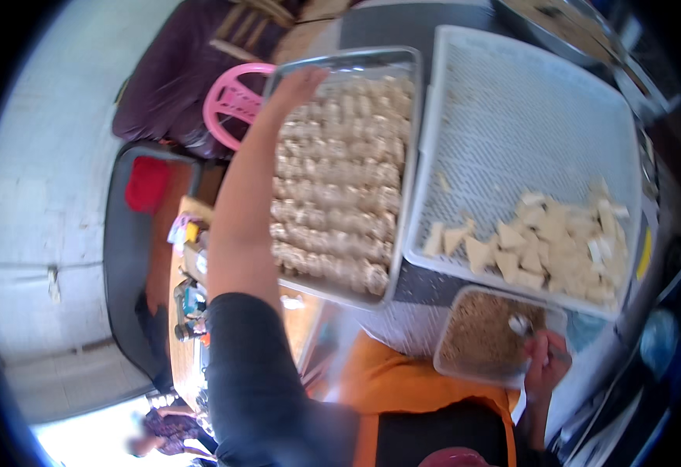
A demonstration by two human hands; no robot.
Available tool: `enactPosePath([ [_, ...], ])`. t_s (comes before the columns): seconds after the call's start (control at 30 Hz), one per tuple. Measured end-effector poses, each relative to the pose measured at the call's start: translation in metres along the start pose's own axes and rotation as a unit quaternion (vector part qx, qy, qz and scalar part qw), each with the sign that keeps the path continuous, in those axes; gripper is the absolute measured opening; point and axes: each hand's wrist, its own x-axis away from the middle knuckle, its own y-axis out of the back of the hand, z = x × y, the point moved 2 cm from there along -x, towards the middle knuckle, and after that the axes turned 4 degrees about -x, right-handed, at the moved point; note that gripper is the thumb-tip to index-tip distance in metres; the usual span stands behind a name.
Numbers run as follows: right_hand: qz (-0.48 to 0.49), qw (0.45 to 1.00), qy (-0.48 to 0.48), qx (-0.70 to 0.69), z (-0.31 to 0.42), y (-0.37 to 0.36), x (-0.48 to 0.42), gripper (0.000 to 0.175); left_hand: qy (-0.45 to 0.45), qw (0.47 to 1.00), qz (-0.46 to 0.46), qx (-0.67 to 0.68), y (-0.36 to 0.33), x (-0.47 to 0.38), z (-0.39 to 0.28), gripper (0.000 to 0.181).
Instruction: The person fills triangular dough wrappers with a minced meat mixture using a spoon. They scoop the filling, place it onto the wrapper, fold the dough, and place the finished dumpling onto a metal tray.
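Note:
My left hand [304, 84] reaches to the far left corner of a metal tray [405, 233], which holds rows of small light-brown, crumb-coated pieces [340, 181]. Whether its fingers grip anything there is unclear. In my right hand [544, 359] is a metal spoon [520, 324], its bowl over brown crumbs [480, 333] in a clear plastic container [445, 363]. Beyond the container, a white perforated plastic tray [428, 146] bears a heap of pale, folded dough-like pieces [550, 245] at its near right part.
A pink plastic stool [218, 105] stands left of the metal tray. At the far right is a large metal bowl [585, 44] with light-brown contents. A wooden table [183, 368] with assorted items lies left of my arm, and another person [171, 432] is at the lower left.

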Motion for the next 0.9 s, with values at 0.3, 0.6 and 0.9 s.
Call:
enactPosePath([
  [0.3, 0.027, 0.998, 0.048, 0.018, 0.014, 0.000, -0.010, 0.007, -0.250, 0.964, -0.094, -0.005, -0.057, 0.064, -0.228, 0.024],
  [0.6, 0.038, 0.997, 0.072, 0.015, 0.016, 0.002, -0.004, 0.012, -0.250, 0.964, 0.034, 0.084, -0.150, 0.092, -0.362, 0.027],
  [0.9, 0.032, 0.992, 0.114, 0.033, 0.002, 0.003, -0.006, 0.007, 0.033, 0.836, 0.075, 0.543, -0.118, 0.130, -0.309, 0.023],
])
